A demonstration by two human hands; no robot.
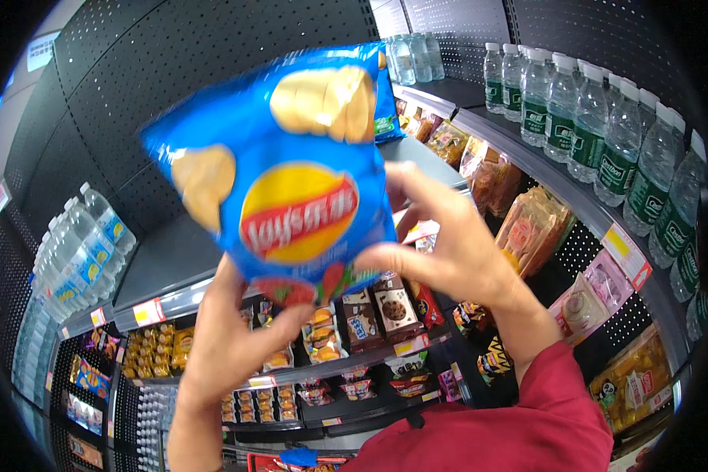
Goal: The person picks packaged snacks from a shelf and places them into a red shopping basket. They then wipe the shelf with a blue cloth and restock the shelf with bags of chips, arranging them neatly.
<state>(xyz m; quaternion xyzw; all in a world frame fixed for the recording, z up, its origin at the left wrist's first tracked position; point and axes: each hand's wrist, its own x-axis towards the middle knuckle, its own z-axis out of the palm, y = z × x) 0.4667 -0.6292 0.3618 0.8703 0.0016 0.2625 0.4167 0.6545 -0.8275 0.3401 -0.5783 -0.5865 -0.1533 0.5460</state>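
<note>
A blue bag of Lay's potato chips (253,194) is raised in front of the shelves, its front panel towards me and tilted. My left hand (233,336) grips its bottom left part, with the thumb in front and the fingers hidden behind. At the lower right edge, my right hand (442,230) pinches the bag between thumb and fingers. Motion blurs the bag a little. Behind its right edge, part of another blue bag (387,109) stands on the dark top shelf (171,248).
Water bottles with green labels (584,124) line the right shelf. Clear bottles with blue and yellow labels (88,253) stand at left. Lower shelves hold packaged snacks (363,318) and bagged bread (531,230). A red basket (256,463) with packets shows at the bottom edge.
</note>
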